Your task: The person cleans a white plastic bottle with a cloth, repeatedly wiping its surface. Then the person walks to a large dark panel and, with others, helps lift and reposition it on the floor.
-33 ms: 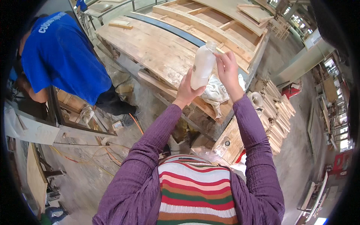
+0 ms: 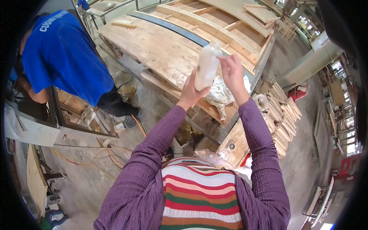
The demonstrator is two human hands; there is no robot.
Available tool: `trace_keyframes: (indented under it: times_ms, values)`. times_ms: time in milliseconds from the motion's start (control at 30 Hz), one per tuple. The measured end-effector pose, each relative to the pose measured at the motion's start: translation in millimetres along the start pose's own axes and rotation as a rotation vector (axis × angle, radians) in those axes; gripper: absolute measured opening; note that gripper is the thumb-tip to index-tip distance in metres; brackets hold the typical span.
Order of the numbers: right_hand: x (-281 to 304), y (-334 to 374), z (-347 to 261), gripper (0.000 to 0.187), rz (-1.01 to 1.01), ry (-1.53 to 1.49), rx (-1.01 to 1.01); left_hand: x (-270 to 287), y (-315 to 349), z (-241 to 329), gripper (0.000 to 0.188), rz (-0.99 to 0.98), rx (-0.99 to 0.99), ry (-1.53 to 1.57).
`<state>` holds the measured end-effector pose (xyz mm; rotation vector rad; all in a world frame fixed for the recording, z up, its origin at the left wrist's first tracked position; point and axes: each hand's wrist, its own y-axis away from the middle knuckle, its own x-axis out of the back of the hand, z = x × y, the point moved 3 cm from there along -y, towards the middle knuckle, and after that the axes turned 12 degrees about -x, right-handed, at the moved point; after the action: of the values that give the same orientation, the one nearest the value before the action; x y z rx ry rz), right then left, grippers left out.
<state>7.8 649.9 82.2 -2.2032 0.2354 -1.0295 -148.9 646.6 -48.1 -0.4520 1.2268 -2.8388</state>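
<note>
A pale wooden table (image 2: 153,46) spreads toward 10 o'clock from the whitish, translucent bottle (image 2: 207,67), which is held up over the table's near end. Crisp in the earlier frame, the bottle now blurs, its place hardly changed, its narrow top leaning just past 12 o'clock. The left hand (image 2: 191,91) grips its lower part; the right hand (image 2: 232,71) bunches its fingers beside the top, contact uncertain. A crumpled white cloth (image 2: 220,95) lies at 5 o'clock, wooden sticks (image 2: 285,115) at 4.
</note>
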Motion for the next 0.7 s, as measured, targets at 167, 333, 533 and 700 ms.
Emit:
trace_keyframes:
  times_ms: [167, 333, 533, 700]
  values:
    - [-1, 5, -3, 0.019, 0.025, -0.193, -0.098, 1, -4, 0, 0.092, 0.009, -0.049, -0.066]
    - [3, -15, -3, 0.022, 0.097, -0.142, -0.05, 1, 0, 1, 0.094, -0.015, -0.064, -0.091]
    - [-10, 7, -9, 0.021, -0.042, 0.036, 0.191, -1, 0, 1, 0.096, -0.017, -0.033, -0.075]
    - [2, -3, 3, 0.019, 0.075, -0.158, -0.084, 1, -4, 4, 0.095, -0.011, -0.089, -0.127]
